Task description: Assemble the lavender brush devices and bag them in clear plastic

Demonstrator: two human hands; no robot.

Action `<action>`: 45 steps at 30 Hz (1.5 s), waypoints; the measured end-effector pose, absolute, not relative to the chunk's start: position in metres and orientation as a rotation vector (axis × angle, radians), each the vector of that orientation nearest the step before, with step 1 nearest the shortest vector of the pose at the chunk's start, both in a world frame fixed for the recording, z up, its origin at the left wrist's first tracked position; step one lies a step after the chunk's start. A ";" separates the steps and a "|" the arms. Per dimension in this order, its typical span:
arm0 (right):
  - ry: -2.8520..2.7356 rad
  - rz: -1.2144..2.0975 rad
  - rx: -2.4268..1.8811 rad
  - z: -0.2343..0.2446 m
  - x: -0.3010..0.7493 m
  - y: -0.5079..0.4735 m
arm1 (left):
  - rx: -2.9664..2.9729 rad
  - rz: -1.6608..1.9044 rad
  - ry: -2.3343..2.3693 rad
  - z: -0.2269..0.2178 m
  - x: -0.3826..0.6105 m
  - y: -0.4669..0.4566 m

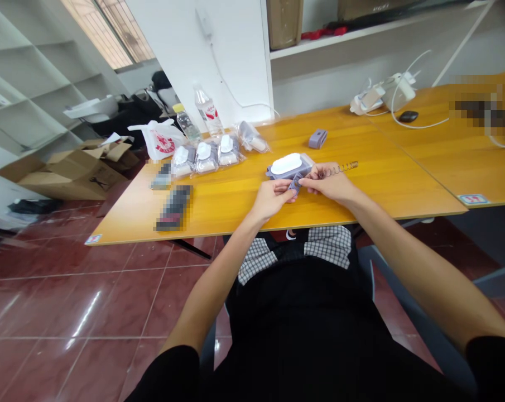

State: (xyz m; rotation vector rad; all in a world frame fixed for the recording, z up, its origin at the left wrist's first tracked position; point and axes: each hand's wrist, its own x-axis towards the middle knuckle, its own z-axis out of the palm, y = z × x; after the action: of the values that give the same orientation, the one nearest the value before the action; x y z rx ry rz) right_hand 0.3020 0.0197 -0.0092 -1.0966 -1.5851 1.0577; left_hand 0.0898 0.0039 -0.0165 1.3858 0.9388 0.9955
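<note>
In front of me, over the near part of the table, my left hand (273, 199) is closed, pinching a small purple-grey plastic piece (295, 183) between thumb and fingers. Close against it, my right hand (328, 182) is also closed, its fingertips at the same piece. A coiled metal spring (343, 168) sticks out to the right from the right hand's fingers. Just beyond both hands lies a purple-grey plastic body with a white oval pad (286, 163), its right end partly hidden by the right hand. Farther back, a loose purple-grey part (318, 138) rests on the wood.
Several bagged units (206, 157) stand left on the table (231, 201), beside two bottles (208, 111) and a white plastic bag (160, 139). A blurred dark object (174, 207) lies near the left edge. Chargers with cables (397, 92) and a black mouse (408, 116) sit right.
</note>
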 end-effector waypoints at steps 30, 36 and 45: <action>-1.712 1.033 -1.037 -0.008 0.310 0.020 | 1.416 0.998 0.956 -0.020 0.090 0.005; -1.763 0.855 -1.038 -0.015 0.308 0.021 | 1.402 0.991 0.935 -0.019 0.090 0.004; -1.900 0.718 -0.988 -0.011 0.312 0.020 | 1.417 0.988 0.918 -0.021 0.089 0.004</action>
State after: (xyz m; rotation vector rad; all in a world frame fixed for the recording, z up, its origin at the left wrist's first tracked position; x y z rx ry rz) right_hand 0.3121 0.0205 -0.0114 -0.9878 -1.8996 0.7178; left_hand 0.0890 0.0039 -0.0210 1.4167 0.9179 0.9876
